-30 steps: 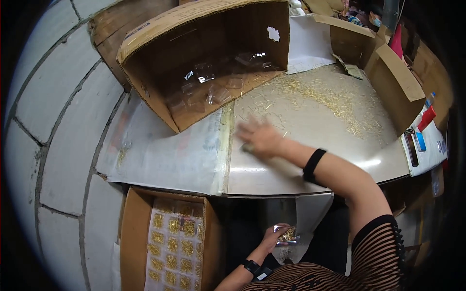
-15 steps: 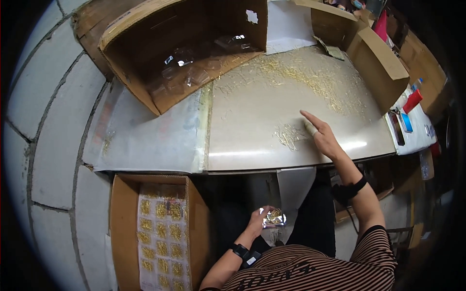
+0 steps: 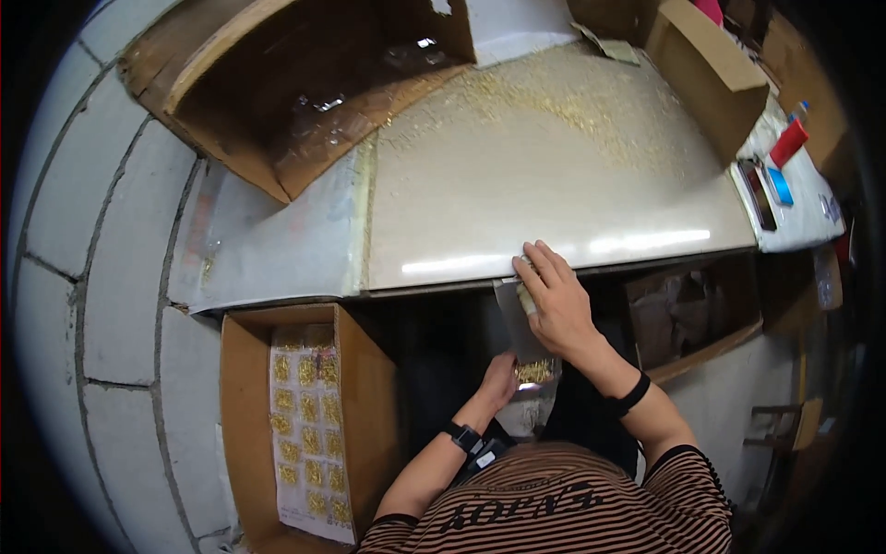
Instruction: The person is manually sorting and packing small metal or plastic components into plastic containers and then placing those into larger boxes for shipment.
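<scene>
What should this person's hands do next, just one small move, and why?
Probably ease the right hand down over the near edge of the table onto the grey flap: its fingers lie at that edge, the flap hangs below it, and the left hand holds a small container of gold-coloured pieces by the flap's lower end.

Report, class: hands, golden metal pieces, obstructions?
Left hand holding small clear plastic box. Golden metal pieces inside. Right hand at front edge of beige tabletop, partly hiding grey sheet.
</scene>
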`<state>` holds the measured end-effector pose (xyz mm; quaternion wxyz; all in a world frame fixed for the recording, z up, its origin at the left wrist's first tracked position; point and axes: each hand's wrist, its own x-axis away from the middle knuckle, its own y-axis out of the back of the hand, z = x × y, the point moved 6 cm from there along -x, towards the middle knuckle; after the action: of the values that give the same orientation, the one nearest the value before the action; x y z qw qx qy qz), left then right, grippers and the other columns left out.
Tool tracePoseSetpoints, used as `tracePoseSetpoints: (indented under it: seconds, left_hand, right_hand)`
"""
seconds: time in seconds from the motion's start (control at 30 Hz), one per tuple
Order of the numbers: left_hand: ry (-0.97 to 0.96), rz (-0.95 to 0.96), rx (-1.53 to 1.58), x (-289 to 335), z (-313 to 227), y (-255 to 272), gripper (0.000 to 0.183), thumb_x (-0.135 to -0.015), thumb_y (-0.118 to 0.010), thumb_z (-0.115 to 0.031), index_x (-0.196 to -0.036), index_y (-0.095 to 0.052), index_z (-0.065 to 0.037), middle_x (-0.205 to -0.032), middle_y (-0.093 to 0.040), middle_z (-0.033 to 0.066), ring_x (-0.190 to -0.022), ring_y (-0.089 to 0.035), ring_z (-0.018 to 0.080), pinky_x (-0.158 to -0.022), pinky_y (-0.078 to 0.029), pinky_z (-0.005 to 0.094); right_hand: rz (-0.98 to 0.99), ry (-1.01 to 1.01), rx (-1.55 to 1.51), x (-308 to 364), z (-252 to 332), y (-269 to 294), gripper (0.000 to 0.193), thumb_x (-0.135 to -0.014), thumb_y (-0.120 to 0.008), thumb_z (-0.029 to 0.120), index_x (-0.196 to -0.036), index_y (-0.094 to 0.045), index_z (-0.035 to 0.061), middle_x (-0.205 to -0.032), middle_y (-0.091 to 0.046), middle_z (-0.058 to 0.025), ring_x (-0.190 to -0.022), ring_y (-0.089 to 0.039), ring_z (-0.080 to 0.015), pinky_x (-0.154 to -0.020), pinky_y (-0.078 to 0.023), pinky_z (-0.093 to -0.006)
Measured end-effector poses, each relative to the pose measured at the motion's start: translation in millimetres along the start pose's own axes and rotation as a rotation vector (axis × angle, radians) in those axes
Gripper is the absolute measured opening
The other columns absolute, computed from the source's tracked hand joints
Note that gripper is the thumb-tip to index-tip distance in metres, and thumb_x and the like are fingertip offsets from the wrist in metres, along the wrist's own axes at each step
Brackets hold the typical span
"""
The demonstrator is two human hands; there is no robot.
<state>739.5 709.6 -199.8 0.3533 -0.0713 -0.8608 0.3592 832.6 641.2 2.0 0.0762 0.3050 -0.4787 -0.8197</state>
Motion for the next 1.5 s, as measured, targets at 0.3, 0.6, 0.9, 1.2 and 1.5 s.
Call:
tracePoseSetpoints:
  seconds: [0.3,0.6,0.9,1.2,1.5]
  left_hand:
    - [0.016,0.006,-0.021,10,8,-2,0.042,-0.099,-0.03,-0.032,-0.117,-0.049,0.001,-0.102,-0.063,0.0129,-0.083,-0.067,0.0211,-0.06,-0.059,0.0313]
    - [-0.074,0.058,-0.149,51,-4,-7,0.039,-0.099,-0.039,-0.034,-0.106,-0.056,0.001,-0.095,-0.064,0.0099,-0.075,-0.067,0.0171,-0.055,-0.057,0.0278]
    - [-0.313,-0.029,-0.087,81,-32,-30,0.031,-0.097,-0.047,-0.025,-0.112,-0.054,0.001,-0.098,-0.063,0.0081,-0.078,-0.065,0.0142,-0.059,-0.057,0.027]
    - [-0.257,0.018,-0.11,95,-33,-51,0.031,-0.096,-0.046,-0.024,-0.114,-0.052,0.001,-0.098,-0.063,0.0094,-0.077,-0.067,0.0159,-0.052,-0.059,0.0273]
    - [-0.304,-0.15,-0.145,92,-29,-44,0.021,-0.093,-0.053,-0.018,-0.107,-0.058,-0.003,-0.096,-0.063,0.0069,-0.079,-0.065,0.0136,-0.052,-0.058,0.027]
  right_hand:
    - [0.091,-0.206,-0.397,106,-28,37,0.037,-0.064,-0.053,-0.013,-0.097,-0.062,-0.0003,-0.1,-0.063,-0.0154,-0.094,-0.061,-0.0317,-0.081,-0.051,-0.0369]
    - [0.219,-0.212,-0.533,143,-6,4,0.039,-0.073,-0.059,-0.003,-0.112,-0.057,-0.0003,-0.113,-0.06,-0.0177,-0.106,-0.057,-0.0328,-0.089,-0.048,-0.0375]
    - [0.253,0.132,-0.401,130,42,17,0.049,-0.074,-0.063,0.001,-0.123,-0.052,0.0006,-0.127,-0.052,-0.019,-0.121,-0.048,-0.0331,-0.103,-0.038,-0.0412]
    - [0.184,-0.55,-0.795,122,-10,5,0.022,-0.083,-0.059,0.007,-0.102,-0.063,-0.003,-0.09,-0.066,-0.0151,-0.08,-0.063,-0.0221,-0.073,-0.049,-0.0309]
    - [0.209,-0.715,-1.236,131,-1,-33,0.028,-0.089,-0.053,0.004,-0.115,-0.058,-0.0043,-0.1,-0.066,-0.0109,-0.087,-0.061,-0.0145,-0.078,-0.048,-0.0248]
